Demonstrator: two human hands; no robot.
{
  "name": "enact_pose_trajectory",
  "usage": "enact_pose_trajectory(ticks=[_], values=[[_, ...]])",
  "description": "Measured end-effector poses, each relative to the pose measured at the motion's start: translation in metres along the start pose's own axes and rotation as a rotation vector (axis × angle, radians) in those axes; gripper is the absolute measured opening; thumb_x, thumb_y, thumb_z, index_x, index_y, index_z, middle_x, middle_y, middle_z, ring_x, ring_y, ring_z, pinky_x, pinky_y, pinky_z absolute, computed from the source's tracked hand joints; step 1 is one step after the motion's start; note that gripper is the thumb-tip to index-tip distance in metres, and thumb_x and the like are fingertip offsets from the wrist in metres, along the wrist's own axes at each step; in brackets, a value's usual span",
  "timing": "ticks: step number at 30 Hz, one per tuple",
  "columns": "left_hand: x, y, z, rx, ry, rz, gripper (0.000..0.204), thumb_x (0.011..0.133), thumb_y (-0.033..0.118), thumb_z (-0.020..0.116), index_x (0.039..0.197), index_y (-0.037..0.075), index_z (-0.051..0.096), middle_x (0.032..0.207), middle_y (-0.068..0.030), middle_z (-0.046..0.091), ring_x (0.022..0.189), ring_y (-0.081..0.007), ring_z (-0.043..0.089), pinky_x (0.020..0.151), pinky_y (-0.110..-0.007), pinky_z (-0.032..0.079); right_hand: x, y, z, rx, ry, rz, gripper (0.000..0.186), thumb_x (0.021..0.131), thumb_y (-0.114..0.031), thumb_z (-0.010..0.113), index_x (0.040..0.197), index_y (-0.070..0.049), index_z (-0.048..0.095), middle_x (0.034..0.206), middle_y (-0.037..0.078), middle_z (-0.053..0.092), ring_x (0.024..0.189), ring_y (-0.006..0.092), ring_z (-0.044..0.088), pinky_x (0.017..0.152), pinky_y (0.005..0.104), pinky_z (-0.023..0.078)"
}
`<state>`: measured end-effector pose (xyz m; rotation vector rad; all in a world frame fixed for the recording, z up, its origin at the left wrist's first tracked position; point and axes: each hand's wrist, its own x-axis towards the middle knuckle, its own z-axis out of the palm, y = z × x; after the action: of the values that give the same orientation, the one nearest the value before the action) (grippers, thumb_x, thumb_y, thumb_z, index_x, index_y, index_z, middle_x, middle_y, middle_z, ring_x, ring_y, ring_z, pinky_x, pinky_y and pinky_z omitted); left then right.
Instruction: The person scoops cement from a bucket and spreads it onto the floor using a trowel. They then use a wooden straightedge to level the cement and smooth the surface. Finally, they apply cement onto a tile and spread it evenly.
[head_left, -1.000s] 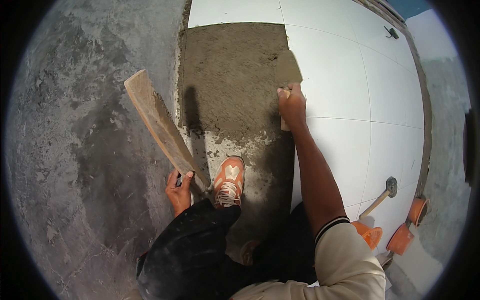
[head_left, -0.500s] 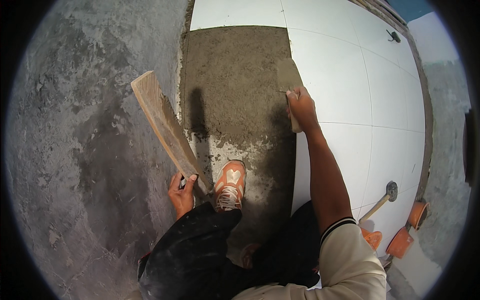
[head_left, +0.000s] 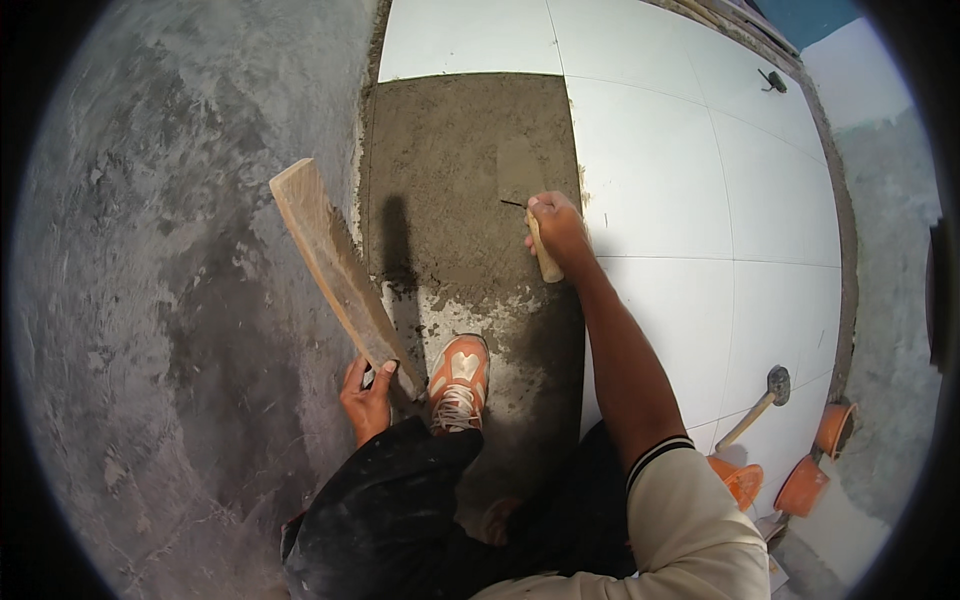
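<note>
A long wooden board slants up and to the left, its lower end gripped between the thumb and fingers of my left hand. My right hand is wrapped round the wooden handle of a trowel. The grey, mortar-smeared trowel blade is over the bed of wet mortar, near its right side; whether it touches cannot be made out. White tiles border the mortar at the far end and on the right.
My orange and white shoe stands on bare floor at the mortar's near edge. A mallet rests on the tiles to the right, near several orange containers. A small dark tool lies at the far right. Grey concrete spans the left.
My right hand has moved the trowel left and slightly nearer, off the tile edge and over the mortar. The board stays in my left hand, almost unmoved. The view has shifted slightly.
</note>
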<state>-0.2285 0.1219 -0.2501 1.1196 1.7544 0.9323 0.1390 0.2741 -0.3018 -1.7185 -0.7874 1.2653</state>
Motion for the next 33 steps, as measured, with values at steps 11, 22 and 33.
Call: enact_pose_trajectory(ticks=[11, 22, 33], values=[[0.026, 0.007, 0.008, -0.018, -0.05, 0.05, 0.039, 0.095, 0.012, 0.082, 0.128, -0.005, 0.072, 0.118, -0.0114, 0.072, 0.109, -0.0198, 0.065, 0.099, -0.034, 0.051, -0.106, -0.004, -0.005, -0.308, -0.184, -0.006, 0.05, 0.101, -0.038, 0.075, 0.129, 0.001, 0.061, 0.091, 0.015, 0.072, 0.063, 0.0179, 0.069, 0.061, 0.0368, 0.056], [-0.013, 0.025, -0.007, -0.016, -0.017, -0.031, 0.034, 0.098, 0.009, 0.079, 0.125, -0.009, 0.071, 0.114, -0.0137, 0.071, 0.105, -0.0198, 0.065, 0.095, -0.032, 0.051, -0.221, 0.043, -0.057, -0.616, -0.045, 0.05, 0.052, 0.097, -0.033, 0.077, 0.135, -0.002, 0.058, 0.121, 0.028, 0.072, 0.117, 0.0475, 0.067, 0.099, 0.0524, 0.052], [-0.143, -0.01, -0.096, 0.318, -0.101, -0.131, 0.04, 0.093, 0.018, 0.084, 0.126, -0.003, 0.073, 0.112, -0.0169, 0.074, 0.101, -0.0246, 0.072, 0.089, -0.035, 0.056, -0.31, 0.068, -0.009, -0.506, 0.125, 0.225, 0.049, 0.101, -0.029, 0.071, 0.135, 0.002, 0.055, 0.12, 0.031, 0.07, 0.117, 0.0509, 0.065, 0.099, 0.0543, 0.05]])
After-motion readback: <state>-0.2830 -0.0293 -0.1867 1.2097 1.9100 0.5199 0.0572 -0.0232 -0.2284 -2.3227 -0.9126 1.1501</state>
